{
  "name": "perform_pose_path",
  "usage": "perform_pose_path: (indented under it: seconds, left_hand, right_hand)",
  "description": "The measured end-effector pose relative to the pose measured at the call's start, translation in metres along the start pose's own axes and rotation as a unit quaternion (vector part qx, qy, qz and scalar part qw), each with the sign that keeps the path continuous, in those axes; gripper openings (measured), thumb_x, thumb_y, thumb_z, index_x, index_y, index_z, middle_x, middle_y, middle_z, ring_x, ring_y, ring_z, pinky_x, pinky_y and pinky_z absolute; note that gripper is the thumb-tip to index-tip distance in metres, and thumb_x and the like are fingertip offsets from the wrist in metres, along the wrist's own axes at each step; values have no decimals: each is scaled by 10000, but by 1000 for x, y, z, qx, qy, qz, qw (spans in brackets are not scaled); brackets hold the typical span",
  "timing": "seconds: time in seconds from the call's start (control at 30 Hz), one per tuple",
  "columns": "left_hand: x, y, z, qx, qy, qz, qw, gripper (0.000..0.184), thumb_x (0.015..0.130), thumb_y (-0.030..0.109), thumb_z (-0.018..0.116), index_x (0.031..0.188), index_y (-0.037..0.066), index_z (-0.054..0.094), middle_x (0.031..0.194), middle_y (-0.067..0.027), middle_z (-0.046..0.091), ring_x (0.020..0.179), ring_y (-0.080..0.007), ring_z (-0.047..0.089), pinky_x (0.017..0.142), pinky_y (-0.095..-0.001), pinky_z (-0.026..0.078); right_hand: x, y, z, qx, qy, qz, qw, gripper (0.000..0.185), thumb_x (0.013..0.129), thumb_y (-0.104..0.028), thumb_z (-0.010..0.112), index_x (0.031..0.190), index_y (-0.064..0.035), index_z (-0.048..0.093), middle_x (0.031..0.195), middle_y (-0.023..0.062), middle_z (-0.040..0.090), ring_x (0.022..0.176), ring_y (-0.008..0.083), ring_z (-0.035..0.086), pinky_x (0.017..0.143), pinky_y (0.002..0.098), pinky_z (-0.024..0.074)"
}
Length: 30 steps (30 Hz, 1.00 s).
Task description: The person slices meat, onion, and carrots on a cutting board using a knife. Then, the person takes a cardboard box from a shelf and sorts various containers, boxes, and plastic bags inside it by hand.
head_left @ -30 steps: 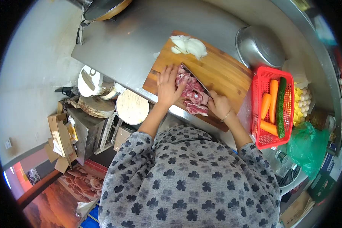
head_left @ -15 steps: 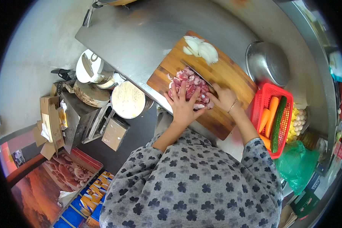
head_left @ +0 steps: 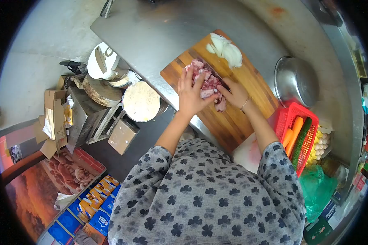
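Note:
Chopped raw meat (head_left: 209,83) lies in a long heap on a wooden cutting board (head_left: 255,108). My left hand (head_left: 192,93) rests against the heap's left side, its fingers spread over the pieces. On the other side, my right hand (head_left: 235,94) is closed around a knife (head_left: 214,70), whose handle the fingers hide. The blade runs along the meat's right edge. White onion slices (head_left: 227,51) sit at the board's far end, apart from both hands.
The board lies on a steel counter (head_left: 151,45). To the right are a metal bowl (head_left: 296,81), a red basket (head_left: 302,166) with carrots and a cucumber, eggs (head_left: 322,145) and a green plastic bag (head_left: 317,192). Left, below the counter, stands a round bucket (head_left: 141,102).
My left hand has moved from the top of the meat to its left side. The heap is narrower, pressed between hand and knife. The view has shifted slightly.

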State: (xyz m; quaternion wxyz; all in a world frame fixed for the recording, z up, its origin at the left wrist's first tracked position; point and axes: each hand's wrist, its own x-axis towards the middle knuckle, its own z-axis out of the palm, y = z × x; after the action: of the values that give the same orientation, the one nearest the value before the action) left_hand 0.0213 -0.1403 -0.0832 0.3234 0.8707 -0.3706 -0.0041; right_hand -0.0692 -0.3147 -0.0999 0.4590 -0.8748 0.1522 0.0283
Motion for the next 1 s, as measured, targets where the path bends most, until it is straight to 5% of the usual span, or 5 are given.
perform_pose_path:
  seconds: [0.17,0.27,0.53,0.8,1.0]
  left_hand:
    - [25,-30,-12,-4,-7,-18,1000,645,777,326,669,1334,77,461,1383,-231,384,1266,-430,365,1053,-486,289]
    - [39,-66,-2,-45,-44,-47,997,682,781,479,622,1316,80,486,1376,-234,409,1290,-419,342,1070,-533,211]
    - [21,-47,-8,-16,-72,46,996,642,753,422,651,1277,72,525,1289,-220,490,1201,-400,434,1014,-496,311]
    - [107,-74,-4,17,-226,155,961,616,808,364,609,1348,106,463,1420,-203,374,1327,-426,301,1105,-491,216]
    - [105,-54,6,-171,-290,195,921,608,810,287,626,1360,96,448,1434,-215,350,1334,-441,285,1088,-448,283]
  right_hand:
    - [6,10,-5,-58,-13,-10,998,358,892,-407,538,1001,-69,585,798,214,640,724,412,614,675,478,489]
    - [-7,2,-14,-66,-42,24,997,444,858,-479,563,1030,-70,573,793,216,642,740,411,618,675,482,488]
    - [-99,-15,-9,-169,58,155,972,615,768,-575,637,1101,-65,555,676,164,639,607,347,636,548,429,495]
    - [-181,-53,34,-24,179,341,923,560,759,-356,733,1148,-5,536,581,89,543,547,274,570,495,395,455]
    - [-169,-75,72,26,290,313,904,675,804,-262,697,1325,35,387,613,112,570,580,272,589,549,380,484]
